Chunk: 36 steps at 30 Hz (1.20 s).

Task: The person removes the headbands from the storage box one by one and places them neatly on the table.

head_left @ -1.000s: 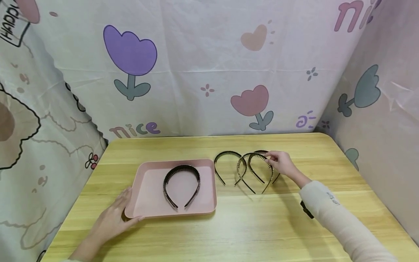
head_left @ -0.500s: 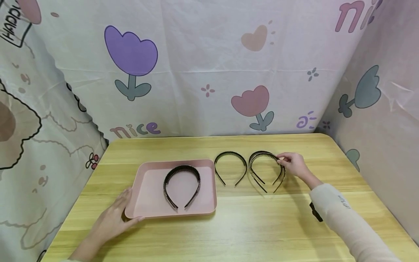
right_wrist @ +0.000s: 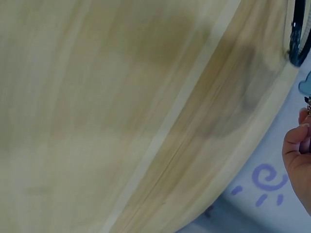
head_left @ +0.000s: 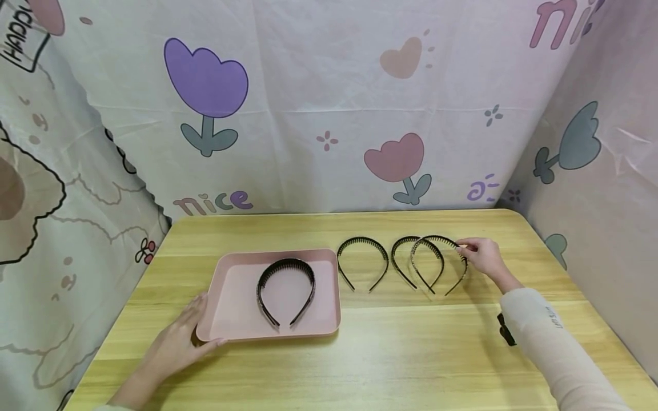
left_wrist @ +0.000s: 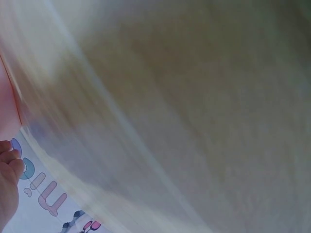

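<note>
My left hand rests at the near left corner of a pink tray, thumb along its front side and fingers along its left. A dark toothed headband lies inside the tray. With thumb and fingertips, my right hand pinches the right side of a thin patterned headband. That headband overlaps a black headband on the table. Another black headband lies just right of the tray. In the right wrist view, part of the right hand shows at the edge.
The light wooden table has a rounded far right corner. Printed cloth hangs behind it and at both sides. The left wrist view catches mostly blurred table, with a bit of the tray.
My right hand has carried the patterned headband rightward, off the left black headband and across the other black one. The left hand and tray have stayed in place.
</note>
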Tool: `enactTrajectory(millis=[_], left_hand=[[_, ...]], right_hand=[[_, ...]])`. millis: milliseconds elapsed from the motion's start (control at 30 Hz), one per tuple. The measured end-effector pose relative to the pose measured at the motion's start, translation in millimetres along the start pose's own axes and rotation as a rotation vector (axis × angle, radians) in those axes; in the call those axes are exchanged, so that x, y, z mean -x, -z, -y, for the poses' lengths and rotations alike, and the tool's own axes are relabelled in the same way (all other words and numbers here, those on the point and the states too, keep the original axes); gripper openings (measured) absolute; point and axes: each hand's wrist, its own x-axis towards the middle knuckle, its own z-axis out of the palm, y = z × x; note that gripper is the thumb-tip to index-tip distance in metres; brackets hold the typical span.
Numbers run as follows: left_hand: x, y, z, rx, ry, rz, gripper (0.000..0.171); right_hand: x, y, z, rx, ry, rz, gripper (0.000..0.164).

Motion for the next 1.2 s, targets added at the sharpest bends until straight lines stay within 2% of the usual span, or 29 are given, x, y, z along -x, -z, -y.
enactTrajectory(millis=[233,400,767,1200], left_hand=[[0.9,-0.8,0.2,0.002,0.004,0.002,0.1],[0.9,-0.4,-1.2,0.006,0.002,0.002,0.1],[1.5,-1.3,-0.5,-0.005,0.003,0.005,0.1],[0.2,1.4,-1.8,0.0,0.007,0.019,0.099]], right_hand=[[1,14,-17,0.033,-0.047,0.022,0.024],[3,23,-29,0.059,-0.068,0.006,0.024],[13,34,-50,0.051,-0.132,0.003,0.028],[18,35,-62,0.069,-0.126,-0.014,0.024]])
